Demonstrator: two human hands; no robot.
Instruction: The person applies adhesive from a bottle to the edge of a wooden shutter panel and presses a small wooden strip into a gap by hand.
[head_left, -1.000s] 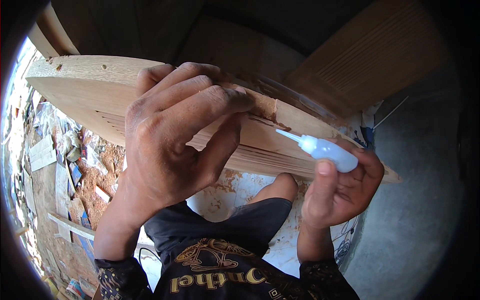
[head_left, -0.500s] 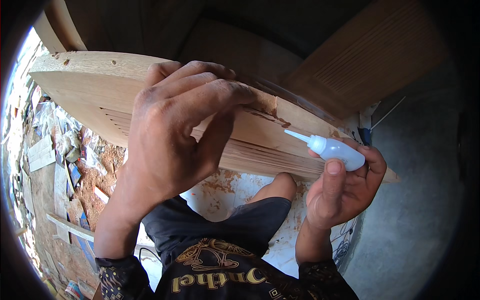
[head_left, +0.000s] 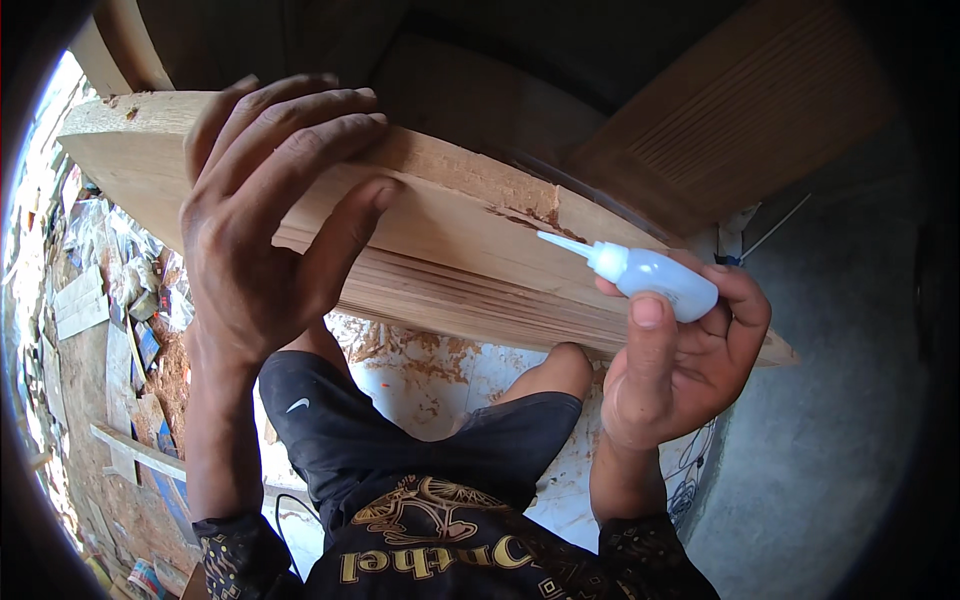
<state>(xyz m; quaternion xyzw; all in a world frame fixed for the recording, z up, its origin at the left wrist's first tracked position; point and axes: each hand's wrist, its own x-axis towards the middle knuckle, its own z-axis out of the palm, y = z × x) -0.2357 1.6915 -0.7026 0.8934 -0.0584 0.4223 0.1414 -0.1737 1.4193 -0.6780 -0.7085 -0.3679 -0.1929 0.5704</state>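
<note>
Our right fingers (head_left: 650,335) pinch the bottle (head_left: 668,284), likely light, squeezable, best held mid-body; beneath our left fingers (head_left: 290,150), spread and holding nothing, runs the board (head_left: 450,218).

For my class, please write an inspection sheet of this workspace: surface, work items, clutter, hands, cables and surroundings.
Surface: pale wooden panel, dark marks near its upper edge.
Work items: translucent squeeze bottle, nozzle pointing left.
Clutter: clear plastic, scraps and wood strip, left.
Left hand: open at the panel's upper edge; contact unclear.
Right hand: holding the bottle.
Cables: dark coiled cable, lower right.
Surroundings: darker grooved board behind; grey floor at right.
</note>
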